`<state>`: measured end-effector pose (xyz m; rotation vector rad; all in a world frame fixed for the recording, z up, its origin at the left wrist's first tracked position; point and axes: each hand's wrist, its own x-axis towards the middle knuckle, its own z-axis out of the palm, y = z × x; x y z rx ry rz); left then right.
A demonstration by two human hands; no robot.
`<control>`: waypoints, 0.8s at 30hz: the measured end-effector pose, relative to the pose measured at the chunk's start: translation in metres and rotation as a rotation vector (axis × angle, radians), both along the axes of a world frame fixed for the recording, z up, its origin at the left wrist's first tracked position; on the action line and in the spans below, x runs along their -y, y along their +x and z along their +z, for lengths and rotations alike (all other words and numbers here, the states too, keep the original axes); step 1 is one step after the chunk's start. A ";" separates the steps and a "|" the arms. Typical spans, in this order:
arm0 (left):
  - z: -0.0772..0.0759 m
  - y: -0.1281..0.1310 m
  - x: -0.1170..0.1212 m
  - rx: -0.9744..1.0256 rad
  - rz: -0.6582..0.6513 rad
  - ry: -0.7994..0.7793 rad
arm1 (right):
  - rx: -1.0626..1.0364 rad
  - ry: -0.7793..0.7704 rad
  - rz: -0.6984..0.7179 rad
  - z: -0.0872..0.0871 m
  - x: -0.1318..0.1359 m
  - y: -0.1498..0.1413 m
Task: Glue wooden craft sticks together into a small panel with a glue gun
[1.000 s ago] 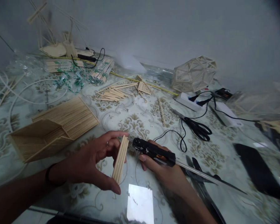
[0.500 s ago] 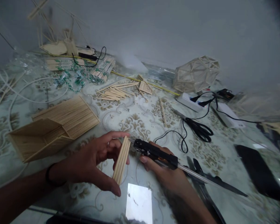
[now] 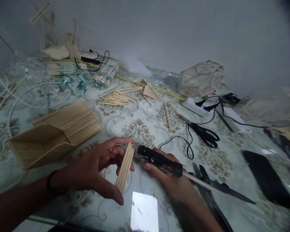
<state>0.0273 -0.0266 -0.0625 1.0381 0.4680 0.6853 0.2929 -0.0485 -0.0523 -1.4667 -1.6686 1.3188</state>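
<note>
Strip of sticks [image 3: 125, 169] is held above the counter [image 3: 106, 211] by the left hand [image 3: 99, 167]; the right hand [image 3: 170, 175] grips a glue gun [image 3: 159, 159], tip near the upper end: likely gluing, next calling for steady aim.

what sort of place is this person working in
It looks like a small craft workspace, perhaps at home: the right hand holds what appears to be a glue gun, loose wooden sticks lie in a pile, and a lattice shape stands farther back.
</note>
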 end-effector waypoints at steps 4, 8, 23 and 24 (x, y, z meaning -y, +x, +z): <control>-0.001 -0.001 0.000 -0.025 0.004 0.012 | 0.006 -0.004 0.014 0.002 -0.002 0.000; -0.003 -0.002 0.000 -0.030 -0.014 0.016 | -0.011 -0.008 0.031 0.001 -0.003 0.000; -0.005 -0.004 -0.001 -0.037 0.000 0.046 | 0.012 0.009 0.020 -0.001 -0.001 0.000; -0.005 -0.004 -0.001 -0.030 -0.004 0.044 | 0.014 0.011 0.020 -0.001 -0.001 -0.001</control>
